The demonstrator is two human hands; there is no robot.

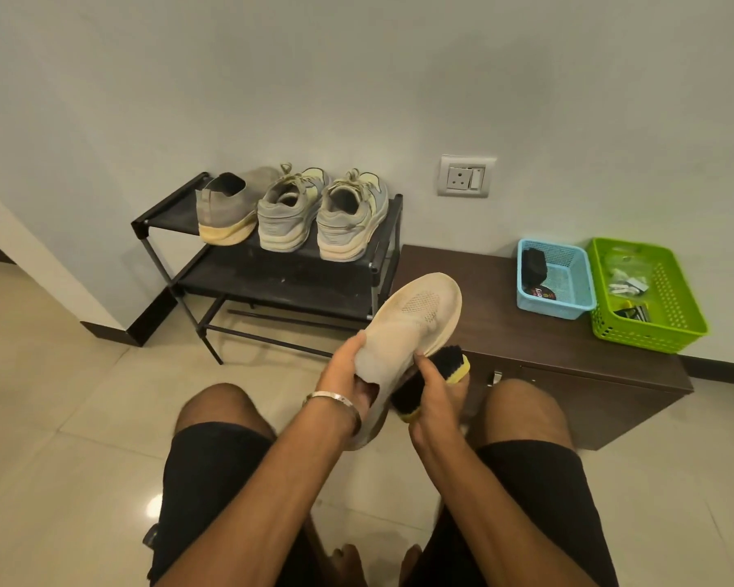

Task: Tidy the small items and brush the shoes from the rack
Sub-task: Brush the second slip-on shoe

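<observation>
though gripped, beige shoe (pixel 412 328) toe-up, away

— From where does the view look?
— There is one view only, from a camera on the person's head. It looks forward and down, over the person's own knees and forearms, which fill the bottom of the picture.
— How near is it?
— Near to the left hand (pixel 348 374) and right hand (pixel 437 396), which sit low in the middle. The shoe rack (pixel 272 269) against the wall stands farther off, up and left of centre; the low cabinet (pixel 547 345) runs out to the right.
— Which way does it face?
— Towards the wall, which fills the top half. The wide lens bends the floor and skirting at the edges.
</observation>
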